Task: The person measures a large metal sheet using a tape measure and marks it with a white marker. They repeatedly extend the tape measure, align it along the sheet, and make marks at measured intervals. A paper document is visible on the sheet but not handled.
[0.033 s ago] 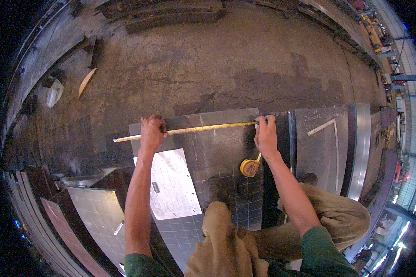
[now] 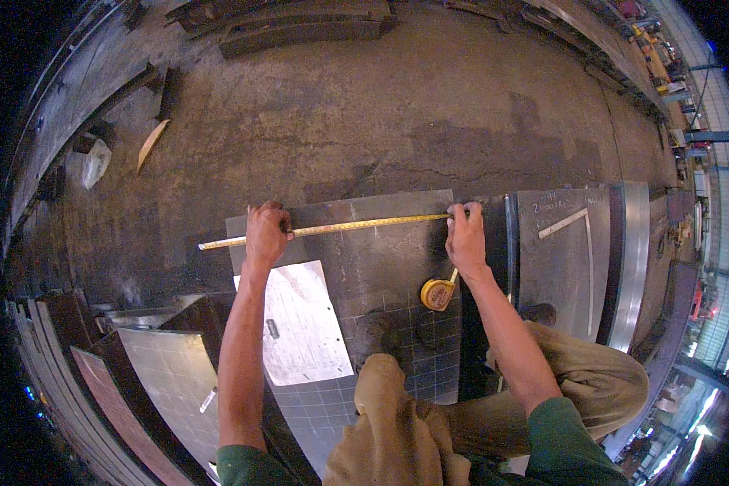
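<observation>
Your left hand (image 2: 266,233) is clenched over the yellow tape blade (image 2: 364,224), fingers curled down on it and pressing it flat near the far left corner of the dark steel sheet (image 2: 381,259). Your right hand (image 2: 465,239) pinches the same blade at the sheet's far right edge, fingertips on top of it. Between the two hands the blade runs taut and nearly straight along the far edge of the sheet, and its free end pokes out past your left hand, beyond the sheet's left edge and over the concrete floor (image 2: 364,105).

The yellow tape case (image 2: 437,294) lies on the sheet just below your right wrist, with a short run of blade leading up toward that hand.

Below your left forearm, a pale drawing sheet (image 2: 304,324) rests on the steel. To the right, a second dark plate (image 2: 563,259) carries chalk marks and a pale L-shaped square (image 2: 565,223). More metal sheets (image 2: 162,373) lean stacked at lower left. Your knees (image 2: 389,405), in tan trousers, sit over the near edge.
</observation>
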A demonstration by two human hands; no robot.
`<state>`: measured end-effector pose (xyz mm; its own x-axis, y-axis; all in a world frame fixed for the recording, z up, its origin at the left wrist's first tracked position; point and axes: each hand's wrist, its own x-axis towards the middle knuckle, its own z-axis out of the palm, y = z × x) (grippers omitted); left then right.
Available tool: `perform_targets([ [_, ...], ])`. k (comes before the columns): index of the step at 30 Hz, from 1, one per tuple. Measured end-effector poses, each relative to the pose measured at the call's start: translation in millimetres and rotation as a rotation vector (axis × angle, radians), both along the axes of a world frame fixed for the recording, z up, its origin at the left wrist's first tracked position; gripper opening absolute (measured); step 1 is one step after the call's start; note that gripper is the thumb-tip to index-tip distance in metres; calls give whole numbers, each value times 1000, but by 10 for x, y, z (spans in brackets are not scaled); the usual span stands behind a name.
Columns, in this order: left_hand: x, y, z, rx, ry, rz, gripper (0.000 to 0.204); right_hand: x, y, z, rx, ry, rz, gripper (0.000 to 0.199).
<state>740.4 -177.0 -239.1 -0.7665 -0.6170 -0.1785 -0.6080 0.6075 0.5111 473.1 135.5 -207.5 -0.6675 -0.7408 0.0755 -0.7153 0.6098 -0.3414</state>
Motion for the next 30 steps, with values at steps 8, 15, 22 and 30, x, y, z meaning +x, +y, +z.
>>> perform_targets([
  [8,-13,22,39,-29,25,-14,19,44,-17,72,-86,25,-62,31],
  [15,-47,30,94,-37,8,-21,19,314,-56,60,-86,-144,-140,25],
  [22,-67,47,122,-31,-10,-27,19,462,-197,76,-73,-162,-132,16],
  [30,-73,75,128,-61,5,-30,18,519,-257,57,-31,-188,-129,22],
])
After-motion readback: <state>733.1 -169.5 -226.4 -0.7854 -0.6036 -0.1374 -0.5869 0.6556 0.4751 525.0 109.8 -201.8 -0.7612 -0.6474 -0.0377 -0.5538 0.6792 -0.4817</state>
